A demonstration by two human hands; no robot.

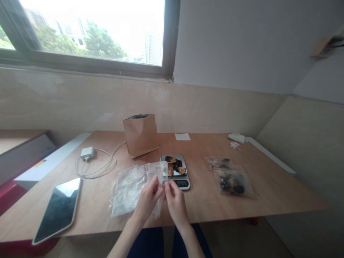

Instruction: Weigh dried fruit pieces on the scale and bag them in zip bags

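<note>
My left hand [149,196] and my right hand [174,199] are close together near the table's front edge, fingers pinched on a clear plastic bag [163,172]. More clear bags [129,190] lie in a flat pile left of my hands. Just beyond my right hand stands a digital scale [187,178] with dark and tan dried pieces [174,165] on its plate. To the right, a zip bag [233,182] holds similar dark pieces, and another zip bag [218,162] with a few pieces lies partly behind it.
A brown paper bag [141,136] stands open behind the pile. At left are a tablet [57,208] and a white charger [87,153] with a looped cable. A white paper [182,137] and a white packet [237,138] lie at the back.
</note>
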